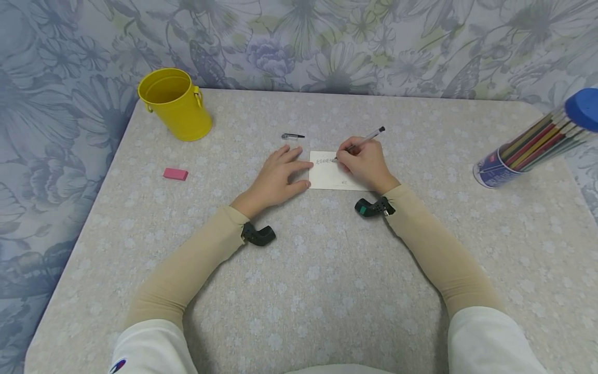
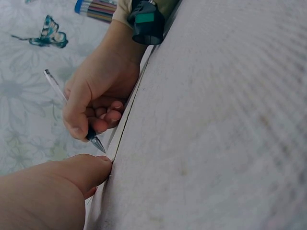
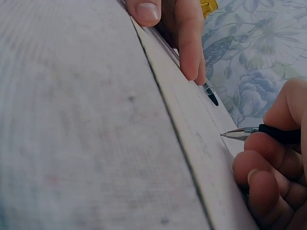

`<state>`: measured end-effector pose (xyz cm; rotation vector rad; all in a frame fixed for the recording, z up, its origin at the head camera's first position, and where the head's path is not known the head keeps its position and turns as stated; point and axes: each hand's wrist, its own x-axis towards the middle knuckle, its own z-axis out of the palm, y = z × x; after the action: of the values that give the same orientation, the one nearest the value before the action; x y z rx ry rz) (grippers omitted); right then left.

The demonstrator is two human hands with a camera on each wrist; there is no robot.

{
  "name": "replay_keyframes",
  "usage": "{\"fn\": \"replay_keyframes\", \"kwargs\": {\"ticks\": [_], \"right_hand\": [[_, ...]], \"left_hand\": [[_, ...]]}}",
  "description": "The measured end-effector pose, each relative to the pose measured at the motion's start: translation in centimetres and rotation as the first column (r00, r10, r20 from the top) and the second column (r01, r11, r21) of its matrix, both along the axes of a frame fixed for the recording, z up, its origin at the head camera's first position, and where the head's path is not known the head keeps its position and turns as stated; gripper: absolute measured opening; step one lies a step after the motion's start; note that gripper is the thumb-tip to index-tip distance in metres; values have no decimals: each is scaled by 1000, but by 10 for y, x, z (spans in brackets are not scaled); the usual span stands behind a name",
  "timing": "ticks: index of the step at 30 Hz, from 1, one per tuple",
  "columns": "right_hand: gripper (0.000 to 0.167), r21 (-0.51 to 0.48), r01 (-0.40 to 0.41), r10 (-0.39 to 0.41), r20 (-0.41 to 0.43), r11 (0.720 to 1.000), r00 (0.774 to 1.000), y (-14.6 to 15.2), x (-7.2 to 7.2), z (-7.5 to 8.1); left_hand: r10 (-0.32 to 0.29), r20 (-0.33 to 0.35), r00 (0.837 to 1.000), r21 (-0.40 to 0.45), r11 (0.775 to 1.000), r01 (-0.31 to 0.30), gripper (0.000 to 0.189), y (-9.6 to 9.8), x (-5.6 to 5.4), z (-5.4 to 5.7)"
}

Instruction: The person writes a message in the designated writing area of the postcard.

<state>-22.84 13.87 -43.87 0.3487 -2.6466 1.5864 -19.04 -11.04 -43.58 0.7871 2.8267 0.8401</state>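
A white card (image 1: 329, 179) with a row of handwritten characters near its top lies on the table. My right hand (image 1: 366, 161) pinches a gel pen (image 1: 371, 136), its tip at the writing and its back end slanting up to the right. In the right wrist view the pen's metal tip (image 3: 232, 134) meets the card, with the other fingers curled below it. My left hand (image 1: 280, 176) lies flat with fingers spread; its index finger and thumb rest on the card's left edge. A clear pen cap (image 1: 293, 136) with a black end lies just beyond the left fingertips.
A yellow bucket (image 1: 187, 111) stands at the back left, with a pink eraser (image 1: 175, 174) in front of it. Towards the right edge is a blue-based tub of colored pencils (image 1: 497, 169). Patterned wallpaper (image 1: 303, 47) rises behind the table (image 1: 303, 291).
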Motion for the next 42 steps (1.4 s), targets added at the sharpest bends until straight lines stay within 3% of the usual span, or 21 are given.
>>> {"fn": "replay_keyframes", "kwargs": {"ticks": [16,31,42], "right_hand": [[11,38,14,-12,-39,999,999,0,-1,0],[11,7,10,-9,-44,1000,999,-1,1,2],[15,32,79,-78,-48,996,996,0,0,3]], "left_hand": [[-3,-3,1000,6,1000,3,47,1,1,3],[-7,-9,1000,3,1000,7,47,0,0,1],[-3,-7,1000,8,1000,3,47,1,1,2]]}}
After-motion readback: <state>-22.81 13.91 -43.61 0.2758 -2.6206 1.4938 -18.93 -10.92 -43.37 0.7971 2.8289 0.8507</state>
